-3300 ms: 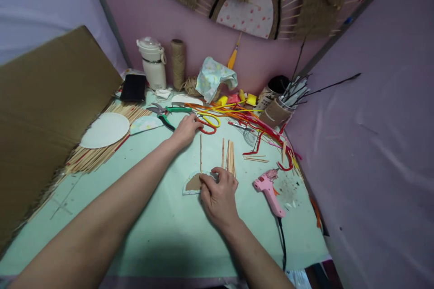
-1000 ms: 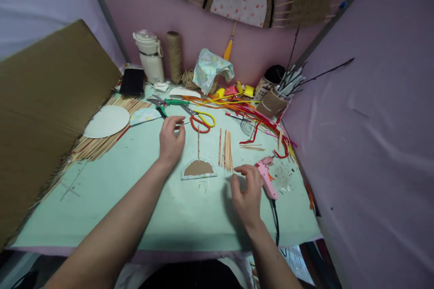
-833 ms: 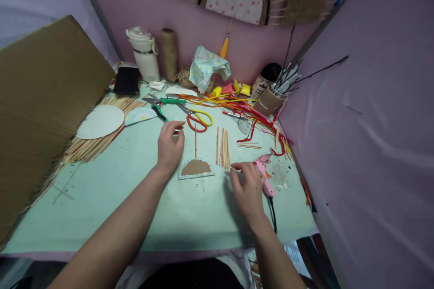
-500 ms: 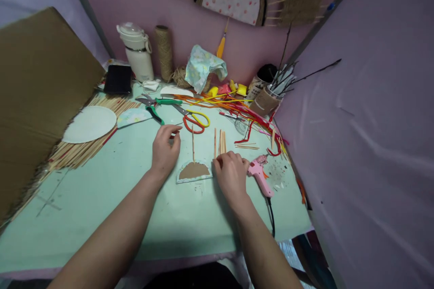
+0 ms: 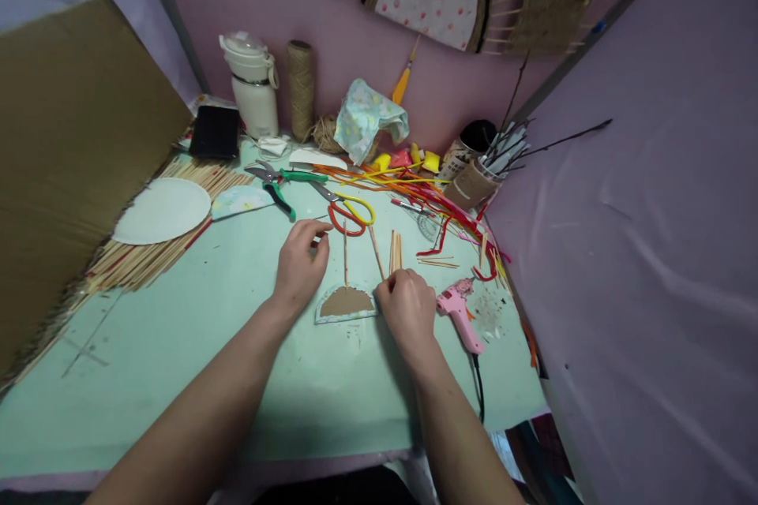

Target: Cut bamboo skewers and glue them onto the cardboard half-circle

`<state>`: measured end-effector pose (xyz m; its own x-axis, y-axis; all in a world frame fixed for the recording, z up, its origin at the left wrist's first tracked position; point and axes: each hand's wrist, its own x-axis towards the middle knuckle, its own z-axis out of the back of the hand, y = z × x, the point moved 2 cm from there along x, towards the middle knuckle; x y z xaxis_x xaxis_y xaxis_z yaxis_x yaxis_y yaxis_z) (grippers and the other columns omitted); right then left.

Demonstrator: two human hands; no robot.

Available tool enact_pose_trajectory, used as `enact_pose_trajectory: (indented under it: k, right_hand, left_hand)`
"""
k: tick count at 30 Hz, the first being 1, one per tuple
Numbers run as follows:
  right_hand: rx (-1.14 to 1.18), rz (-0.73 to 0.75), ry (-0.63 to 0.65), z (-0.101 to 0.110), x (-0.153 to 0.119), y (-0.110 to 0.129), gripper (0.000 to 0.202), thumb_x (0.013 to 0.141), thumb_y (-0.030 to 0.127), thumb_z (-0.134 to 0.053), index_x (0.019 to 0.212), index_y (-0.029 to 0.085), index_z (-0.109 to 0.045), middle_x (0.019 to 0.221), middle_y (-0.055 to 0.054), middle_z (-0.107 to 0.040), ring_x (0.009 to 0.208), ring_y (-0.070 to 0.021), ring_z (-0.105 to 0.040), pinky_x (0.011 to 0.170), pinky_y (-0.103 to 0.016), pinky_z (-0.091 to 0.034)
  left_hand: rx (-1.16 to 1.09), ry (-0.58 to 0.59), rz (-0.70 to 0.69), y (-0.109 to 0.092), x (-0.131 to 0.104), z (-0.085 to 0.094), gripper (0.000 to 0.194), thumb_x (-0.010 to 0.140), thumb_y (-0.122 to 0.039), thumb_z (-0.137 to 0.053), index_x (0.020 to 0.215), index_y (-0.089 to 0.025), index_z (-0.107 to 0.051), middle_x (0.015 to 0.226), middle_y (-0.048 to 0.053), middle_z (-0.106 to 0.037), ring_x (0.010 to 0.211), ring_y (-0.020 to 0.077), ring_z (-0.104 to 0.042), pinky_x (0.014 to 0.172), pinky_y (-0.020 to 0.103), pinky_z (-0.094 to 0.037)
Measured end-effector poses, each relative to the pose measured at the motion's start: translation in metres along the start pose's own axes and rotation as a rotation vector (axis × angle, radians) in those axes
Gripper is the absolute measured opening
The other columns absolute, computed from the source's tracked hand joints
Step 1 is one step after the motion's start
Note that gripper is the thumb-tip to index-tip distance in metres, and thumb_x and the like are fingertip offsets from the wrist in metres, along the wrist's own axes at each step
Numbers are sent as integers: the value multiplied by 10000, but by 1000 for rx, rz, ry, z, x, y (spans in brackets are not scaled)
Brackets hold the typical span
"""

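Observation:
A brown cardboard half-circle edged with pale floral cloth lies flat between my hands. One thin wooden stick rises from the middle of its curved edge. My right hand is closed, with thumb and finger pinching the lower end of another wooden stick, which tilts to the left. Just beyond that hand lies a small bundle of sticks. To the left of the upright stick, my left hand hovers or rests with fingers curved and apart, holding nothing that I can see.
A pink glue gun lies to the right with its cord. Behind are scissors, green-handled pruners, pipe cleaners and a white bottle. On the left, a white oval covers many sticks beside a cardboard sheet.
My right hand has taken hold of a single stick, which stood straight before and now leans left. My left hand keeps its pose. The whole view has shifted slightly.

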<state>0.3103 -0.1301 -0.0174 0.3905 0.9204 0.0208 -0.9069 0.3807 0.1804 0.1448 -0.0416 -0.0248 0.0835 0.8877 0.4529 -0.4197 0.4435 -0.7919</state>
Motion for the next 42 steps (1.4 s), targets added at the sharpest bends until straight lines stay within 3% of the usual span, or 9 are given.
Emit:
enact_pose_trajectory:
  k: [3, 6, 10, 14, 19, 23, 28, 32, 42]
  right_hand:
    - [106, -7, -54, 4, -3, -7, 170, 831, 179, -480, 723, 172, -612, 783, -94, -664, 756, -221, -582, 624, -307, -299]
    - [350, 15, -56, 9, -9, -11, 155, 841, 209, -459, 742, 187, -576, 725, -53, -630, 687, -194, -551, 624, -289, -334]
    - [829, 95, 132, 7, -16, -5, 146, 849, 287, -463, 774, 198, -550, 662, 14, -574, 598, -145, -508, 584, -250, -366]
    - [1018, 106, 279, 2, -21, -1, 161, 842, 326, -508, 780, 189, -565, 683, 14, -571, 635, -142, -520, 607, -247, -393]
    - [983, 76, 262, 8, -26, -20, 234, 869, 395, -522, 791, 185, -592, 691, 10, -574, 651, -147, -512, 612, -253, -394]
    - [836, 30, 110, 22, -29, -58, 283, 881, 451, -508, 831, 186, -596, 710, -10, -591, 656, -164, -532, 624, -271, -420]
    - [410, -40, -133, 29, -32, -117, 380, 855, 496, -518, 998, 157, -612, 952, -127, -639, 835, -249, -578, 782, -378, -452]
    - [23, -104, -82, 16, -39, -150, 605, 784, 549, -611, 1141, 62, -579, 1084, -242, -593, 1042, -373, -525, 888, -471, -401]
    - [71, -83, -72, -3, -39, -155, 578, 847, 601, -458, 1050, 79, -603, 958, -207, -567, 918, -342, -535, 831, -446, -426]
  left_hand:
    - [-23, 12, 48, -3, 0, 1, 195, 850, -165, -502, 955, -186, -664, 982, 56, -643, 892, 170, -600, 770, 290, -510]
    - [-193, 103, 242, -6, 0, 1, 195, 851, -263, -550, 963, -178, -685, 906, 46, -667, 796, 155, -598, 716, 275, -487]
    - [-644, 398, 589, -15, -6, -7, 371, 803, -419, -652, 1058, -153, -685, 767, 18, -635, 580, 84, -490, 511, 202, -370]
    - [-833, 473, 707, -19, -10, -12, 353, 712, -455, -753, 821, -123, -702, 668, -4, -573, 517, 41, -402, 449, 168, -264]
    - [-852, 361, 728, -10, -6, -10, 340, 697, -444, -777, 789, -127, -696, 671, -3, -579, 538, 39, -437, 468, 154, -304]
    - [-871, 286, 730, -5, -2, -6, 331, 696, -433, -783, 770, -125, -685, 682, 3, -586, 544, 39, -444, 469, 151, -314]
    - [-866, 246, 739, -3, 0, -5, 335, 682, -435, -785, 765, -127, -684, 682, 4, -594, 548, 41, -455, 469, 149, -323]
    - [-838, 203, 736, -4, -1, -1, 320, 690, -424, -774, 775, -128, -686, 674, -4, -590, 554, 43, -465, 501, 151, -364]
    - [-721, -123, 792, -1, -53, 52, 235, 684, -353, -756, 774, -145, -694, 662, 1, -621, 558, 62, -508, 505, 164, -395]
